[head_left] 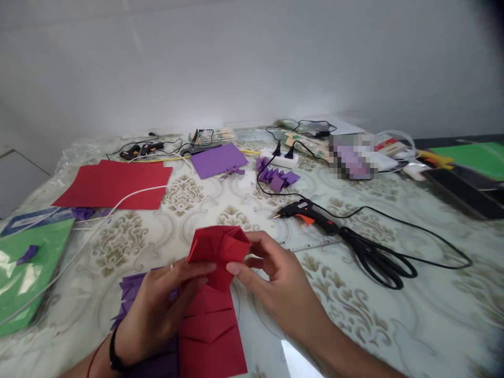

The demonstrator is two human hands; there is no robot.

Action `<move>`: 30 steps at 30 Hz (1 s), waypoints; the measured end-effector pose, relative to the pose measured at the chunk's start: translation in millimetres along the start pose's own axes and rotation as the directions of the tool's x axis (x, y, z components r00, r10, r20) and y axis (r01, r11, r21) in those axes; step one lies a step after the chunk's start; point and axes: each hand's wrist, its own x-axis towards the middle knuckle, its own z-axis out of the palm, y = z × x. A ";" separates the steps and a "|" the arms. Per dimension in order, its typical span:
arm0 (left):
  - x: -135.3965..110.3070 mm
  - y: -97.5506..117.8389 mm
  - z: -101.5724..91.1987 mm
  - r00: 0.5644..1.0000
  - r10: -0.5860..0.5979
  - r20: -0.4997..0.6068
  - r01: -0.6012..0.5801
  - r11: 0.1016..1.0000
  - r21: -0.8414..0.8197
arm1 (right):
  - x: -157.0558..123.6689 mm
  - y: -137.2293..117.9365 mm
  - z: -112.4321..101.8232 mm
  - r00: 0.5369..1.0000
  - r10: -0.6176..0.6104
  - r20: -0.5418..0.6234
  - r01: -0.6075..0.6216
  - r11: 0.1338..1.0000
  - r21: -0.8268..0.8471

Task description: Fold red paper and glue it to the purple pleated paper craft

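Note:
A folded red paper piece [218, 251] is held up just above the table between both hands. My left hand [157, 310] pinches its lower left side with fingers closed. My right hand [275, 286] grips its right edge, thumb and fingers pressed on the paper. Below them lies more folded red paper [210, 336] on top of purple folded pieces [129, 291].
A black glue gun [309, 214] and black scissors [378, 262] lie to the right with a trailing cord. Red sheets [114, 184], a purple sheet [218, 160], purple folded pieces [277, 177], a power strip [281, 157] and green sheets [27, 268] surround the patterned table cover.

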 end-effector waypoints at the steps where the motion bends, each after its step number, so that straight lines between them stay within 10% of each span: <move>1: 0.1 0.1 0.4 0.999 0.039 0.026 -0.039 0.999 -0.010 | -1.4 0.3 1.0 0.998 -0.053 -0.031 0.052 0.998 -0.034; 13: -6.5 6.7 1.3 0.923 0.039 0.383 -0.054 0.998 0.028 | -9.5 2.9 9.4 0.700 -0.714 -0.031 0.632 0.638 -0.440; 18: -5.9 10.6 -3.9 0.876 -0.016 0.482 0.061 0.995 -0.078 | -11.4 5.4 9.2 0.725 -0.687 0.038 0.638 0.651 -0.412; 24: -19.3 -3.9 3.0 0.989 -0.123 0.079 0.142 0.943 -0.302 | -6.5 5.9 4.4 0.704 -0.703 0.099 0.669 0.611 -0.422; 30: -13.2 -1.3 7.3 0.961 -0.241 0.135 0.276 0.873 -0.402 | -3.1 8.2 6.9 0.682 -0.697 0.222 0.724 0.601 -0.338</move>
